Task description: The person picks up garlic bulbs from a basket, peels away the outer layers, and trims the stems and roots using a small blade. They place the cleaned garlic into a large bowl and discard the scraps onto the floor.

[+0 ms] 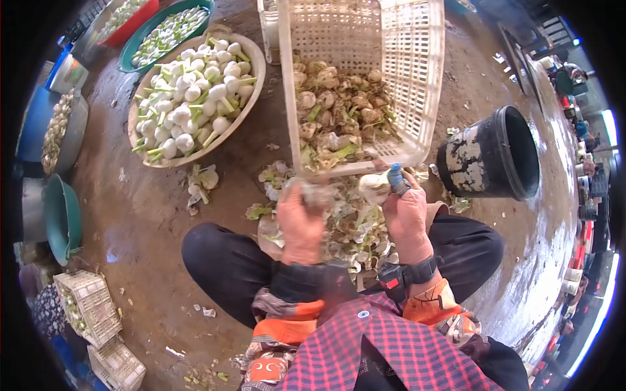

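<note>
My right hand [407, 218] is closed on a pale garlic bulb [375, 188], held over the heap of peelings; a blue covering [396, 176] shows at the fingers. My left hand [301, 225] is beside it to the left, its fingers smeared by motion with a pale blur near them, so I cannot tell what it holds. Beneath both hands lie loose garlic skins [355, 228] between my legs. Just ahead, a white plastic crate [411, 78] is tipped toward me, with unpeeled, soil-marked garlic bulbs [339, 101] inside.
A wide basin [259, 65] full of white garlic bulbs [189, 98] stands at the front left. Behind it is a green tub [127, 55] of garlic. A worn black bucket [469, 159] leans at the right. White crates [98, 313] sit at the lower left on the wet floor.
</note>
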A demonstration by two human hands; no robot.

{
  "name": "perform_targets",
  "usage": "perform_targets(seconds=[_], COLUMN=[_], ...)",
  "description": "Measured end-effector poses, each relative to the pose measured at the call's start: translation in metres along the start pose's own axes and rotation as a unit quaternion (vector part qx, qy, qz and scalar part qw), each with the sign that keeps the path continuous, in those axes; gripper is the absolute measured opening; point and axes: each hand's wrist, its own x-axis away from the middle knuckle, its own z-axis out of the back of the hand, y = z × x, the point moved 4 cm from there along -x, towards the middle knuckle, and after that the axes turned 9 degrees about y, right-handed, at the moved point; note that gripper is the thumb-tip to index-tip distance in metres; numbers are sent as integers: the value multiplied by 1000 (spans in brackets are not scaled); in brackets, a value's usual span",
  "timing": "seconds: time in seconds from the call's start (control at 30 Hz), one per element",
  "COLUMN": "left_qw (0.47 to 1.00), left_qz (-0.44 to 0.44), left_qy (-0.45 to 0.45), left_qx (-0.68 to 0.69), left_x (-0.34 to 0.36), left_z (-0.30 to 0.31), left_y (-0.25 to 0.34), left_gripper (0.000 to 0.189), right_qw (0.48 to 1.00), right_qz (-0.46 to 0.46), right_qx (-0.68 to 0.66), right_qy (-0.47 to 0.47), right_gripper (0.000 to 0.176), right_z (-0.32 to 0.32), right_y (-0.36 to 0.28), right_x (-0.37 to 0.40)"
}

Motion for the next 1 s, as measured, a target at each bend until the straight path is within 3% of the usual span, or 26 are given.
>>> perform_targets(seconds=[0.03, 0.1, 0.2, 0.3, 0.33, 0.4, 0.47, 0.5, 0.53, 0.63, 0.73, 0.83, 0.9, 0.93, 1.0], left_qw=[998, 977, 946, 909, 878, 797, 830, 845, 897, 911, 858, 906, 877, 860, 772], left_qz=[39, 1, -145, -136, -199, -322, -250, -213, -121, -83, -190, -131, -229, -276, -381], left_qy=[2, -215, -98, -154, -157, -164, -175, -179, -178, -177, -176, -159, -173, -178, -218], left_qx=[57, 12, -274, -362, -405, -484, -467, -457, -387, -362, -444, -371, -385, -390, -460], left_x=[-11, -25, 24, 36, 40, 47, 41, 38, 34, 36, 29, 34, 39, 41, 45], left_z=[11, 22, -21, -30, -33, -39, -32, -27, -23, -24, -16, -19, -24, -26, -30], left_y=[3, 6, 1, -19, -20, -19, -22, -22, -24, -22, -21, -23, -24, -23, -16], left_gripper=[21, 12, 16, 21, 21, 21, 21, 21, 17, 15, 14, 16, 19, 20, 24], right_qw=[998, 1000, 996, 950, 957, 923, 862, 884, 903, 945, 963, 958, 958, 931, 859], right_qz=[-25, -3, 45, 210, 171, 247, 352, 311, 270, 186, 161, 193, 190, 243, 342], right_qx=[-53, -14, 74, 229, 236, 293, 360, 345, 329, 264, 215, 214, 214, 271, 380], right_qy=[3, 7, -18, -20, -10, -35, -62, -60, -59, -49, -32, -11, 7, -2, -23], right_gripper=[23, 29, 27, 23, 22, 23, 24, 24, 24, 21, 19, 18, 19, 20, 23], right_z=[10, 25, 21, 14, 8, 4, 0, 1, 1, 5, 8, 4, 5, 3, 0], right_y=[-3, -6, -10, -12, -14, -8, -8, -8, -10, -8, -6, -4, -3, -5, -7], right_x=[-7, -14, -8, 0, 10, 15, 18, 18, 20, 19, 19, 23, 21, 22, 23])
